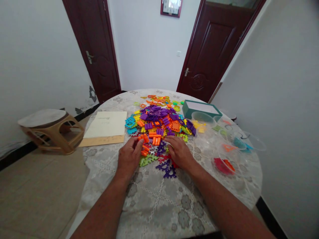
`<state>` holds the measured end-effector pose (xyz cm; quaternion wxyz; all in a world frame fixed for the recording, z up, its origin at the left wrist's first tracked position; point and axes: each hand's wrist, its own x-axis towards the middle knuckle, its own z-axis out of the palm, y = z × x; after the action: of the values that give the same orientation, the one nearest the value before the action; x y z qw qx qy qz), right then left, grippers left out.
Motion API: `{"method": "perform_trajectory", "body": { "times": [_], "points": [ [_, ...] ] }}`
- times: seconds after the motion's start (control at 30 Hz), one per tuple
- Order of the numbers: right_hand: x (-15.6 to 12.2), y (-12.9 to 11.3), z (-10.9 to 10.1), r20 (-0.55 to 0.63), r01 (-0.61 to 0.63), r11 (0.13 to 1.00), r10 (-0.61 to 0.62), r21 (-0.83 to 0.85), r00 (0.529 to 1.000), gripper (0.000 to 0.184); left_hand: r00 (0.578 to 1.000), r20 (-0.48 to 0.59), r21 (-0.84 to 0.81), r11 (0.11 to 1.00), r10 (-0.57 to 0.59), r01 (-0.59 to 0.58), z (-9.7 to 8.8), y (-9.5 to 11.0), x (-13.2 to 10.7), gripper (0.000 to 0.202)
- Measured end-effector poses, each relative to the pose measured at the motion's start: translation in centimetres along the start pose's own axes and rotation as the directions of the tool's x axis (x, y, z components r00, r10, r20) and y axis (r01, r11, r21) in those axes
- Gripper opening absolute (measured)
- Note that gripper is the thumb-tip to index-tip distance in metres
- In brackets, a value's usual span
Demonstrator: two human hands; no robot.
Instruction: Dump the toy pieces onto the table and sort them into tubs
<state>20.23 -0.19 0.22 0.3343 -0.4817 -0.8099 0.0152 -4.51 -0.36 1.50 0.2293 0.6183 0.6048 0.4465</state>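
A heap of colourful plastic building pieces (pixel 154 114) lies on the table, purple ones on top, with orange, yellow, blue and green among them. At the heap's near left edge my left hand (pixel 129 157) has its thumb and fingers closed on an orange ribbed connector piece (pixel 144 137). My right hand (pixel 181 152) reaches into the near right side with fingers stretched out and thumb apart, touching the heap; nothing shows in its grip. Between the hands lie more orange connectors (pixel 156 141). Closer to me are a lime toothed piece (pixel 147 160) and purple toothed pieces (pixel 168 170).
Left of the heap lies a cream paper sheet or board (pixel 107 124) with a tan strip. A green box (pixel 200 109) stands at the back right. Clear plastic tubs (pixel 205 118) with sorted pieces, one holding red pieces (pixel 224 166), crowd the right side. A stool (pixel 53 129) stands left.
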Motion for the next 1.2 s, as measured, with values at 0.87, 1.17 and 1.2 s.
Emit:
{"method": "perform_trajectory", "body": {
  "times": [0.87,1.17,1.2],
  "points": [
    [2.4,0.1,0.9,0.031,-0.428,0.830,0.447,0.357,0.894,0.027,0.967,0.200,0.316,0.923,0.160,-0.219,0.4,-1.2,-0.4,0.008],
    [2.5,0.6,1.6,0.073,-0.417,0.802,0.429,0.429,0.900,0.031,0.937,0.243,0.179,0.937,0.252,-0.299,0.7,-1.4,-0.2,0.013],
    [2.6,0.6,1.5,0.067,-0.402,0.810,0.416,0.427,0.907,0.032,0.932,0.251,0.163,0.938,0.261,-0.306,0.7,-1.4,-0.1,0.015]
  ]
}}
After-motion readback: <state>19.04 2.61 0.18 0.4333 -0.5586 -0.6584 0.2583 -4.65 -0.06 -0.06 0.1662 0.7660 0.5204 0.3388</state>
